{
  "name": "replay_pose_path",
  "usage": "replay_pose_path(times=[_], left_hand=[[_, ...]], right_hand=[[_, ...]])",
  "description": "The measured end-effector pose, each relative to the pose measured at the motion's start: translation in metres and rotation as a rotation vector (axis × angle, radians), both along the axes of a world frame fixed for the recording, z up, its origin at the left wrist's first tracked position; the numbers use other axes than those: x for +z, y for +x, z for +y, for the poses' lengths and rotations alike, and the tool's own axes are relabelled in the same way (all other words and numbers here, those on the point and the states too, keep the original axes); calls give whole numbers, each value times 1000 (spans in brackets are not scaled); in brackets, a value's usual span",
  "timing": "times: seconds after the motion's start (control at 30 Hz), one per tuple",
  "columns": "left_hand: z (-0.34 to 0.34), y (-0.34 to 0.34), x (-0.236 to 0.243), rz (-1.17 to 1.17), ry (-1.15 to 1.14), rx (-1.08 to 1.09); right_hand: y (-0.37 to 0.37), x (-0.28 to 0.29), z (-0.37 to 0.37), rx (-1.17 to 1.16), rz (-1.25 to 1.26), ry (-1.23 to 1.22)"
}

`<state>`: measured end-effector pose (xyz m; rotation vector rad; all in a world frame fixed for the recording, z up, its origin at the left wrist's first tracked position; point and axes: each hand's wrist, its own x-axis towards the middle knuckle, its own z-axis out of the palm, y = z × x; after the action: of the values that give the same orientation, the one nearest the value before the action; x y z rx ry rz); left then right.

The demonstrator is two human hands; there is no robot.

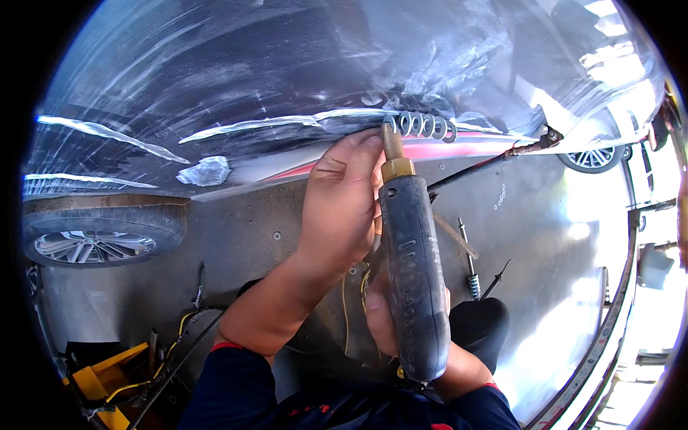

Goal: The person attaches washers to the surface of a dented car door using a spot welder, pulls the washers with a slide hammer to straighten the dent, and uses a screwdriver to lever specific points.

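Observation:
In my right hand is a black handheld tool with a brass collar and pale metal tip. The tip is up at a row of several metal rings standing along the scuffed dark car panel. My left hand is closed beside the tip, thumb and forefinger together near the leftmost ring; what they hold is hidden. Pale uneven streaks cross the panel, and a red-and-white band runs below the rings.
Car wheels stand left and right on a metal floor. A dark bar crosses right of the tool. A rod with a spring lies below it. Yellow equipment with cables sits lower left; a curved rail is at right.

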<state>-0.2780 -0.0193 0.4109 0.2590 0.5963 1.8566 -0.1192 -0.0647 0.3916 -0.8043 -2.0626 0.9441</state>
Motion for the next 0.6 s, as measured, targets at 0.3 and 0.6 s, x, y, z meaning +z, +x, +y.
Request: replay_pose_path(times=[0.3, 0.6], left_hand=[[-2, -6, -1, 443, 26, 168], [-1, -8, -4, 539, -12, 217]], right_hand=[[-9, 11, 3, -24, -82, 117], [-4, 6, 7, 54, -162, 151]])
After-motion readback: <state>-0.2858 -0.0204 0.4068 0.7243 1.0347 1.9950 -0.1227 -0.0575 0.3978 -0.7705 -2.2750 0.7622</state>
